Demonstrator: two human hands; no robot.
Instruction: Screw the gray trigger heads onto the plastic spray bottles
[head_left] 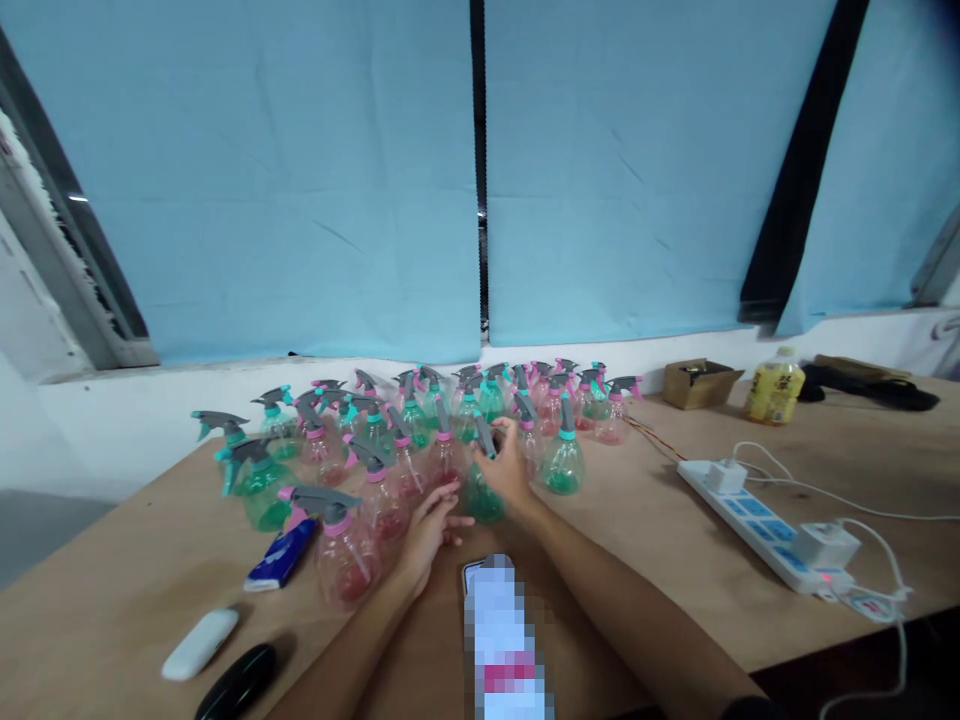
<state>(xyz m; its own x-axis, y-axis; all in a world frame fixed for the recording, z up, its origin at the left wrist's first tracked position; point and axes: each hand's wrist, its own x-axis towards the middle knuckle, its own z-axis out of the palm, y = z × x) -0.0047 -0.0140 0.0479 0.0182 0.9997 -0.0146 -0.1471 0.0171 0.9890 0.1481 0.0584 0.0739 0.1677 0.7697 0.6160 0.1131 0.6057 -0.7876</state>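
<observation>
My right hand (511, 468) is closed around the neck and trigger of a green spray bottle (482, 497) with a grey and turquoise head, which stands upright on the wooden table. Just left of that bottle, my left hand (433, 528) has its fingers apart and holds nothing. Beside it is a pink spray bottle (346, 565). Another green spray bottle (562, 468) stands to the right of my right hand. Several more pink and green spray bottles, among them a green one (268, 495) at the left, crowd the table behind my hands.
Close to me lie a pixelated phone (501, 630), a white case (200, 645), a black object (238, 684) and a blue packet (282, 555). To the right are a power strip (757, 525) with cables, a cardboard box (701, 388) and a yellow-labelled drink bottle (775, 390).
</observation>
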